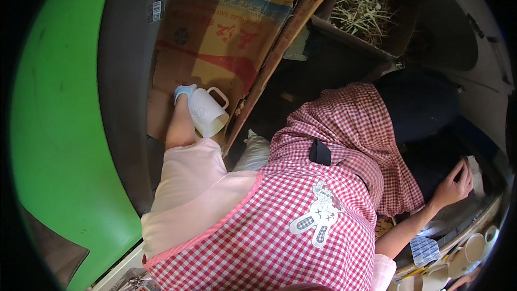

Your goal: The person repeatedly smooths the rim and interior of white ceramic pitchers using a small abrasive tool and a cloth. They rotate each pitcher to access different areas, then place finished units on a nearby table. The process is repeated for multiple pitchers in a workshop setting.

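Note:
My left hand (pixel 184 90), in a light blue glove, reaches down beside a large cardboard box panel. It holds a white mug (pixel 204 109) with a loop handle. The mug is tilted, and it hides most of the gloved fingers. At the far right my bare right hand (pixel 453 187) has its fingers bent and drawn together. They rest by a greyish-white crumpled piece (pixel 475 175) near an edge. What they grip, if anything, I cannot make out.
A printed cardboard box (pixel 215 37) stands ahead, beside a green panel (pixel 59 129). An open box (pixel 358 43) of pale straw-like pieces lies at the upper right. Several cream cups (pixel 474 248) and a blue-and-white packet (pixel 425 250) are at the lower right. A whitish bag (pixel 254 152) lies beside my apron.

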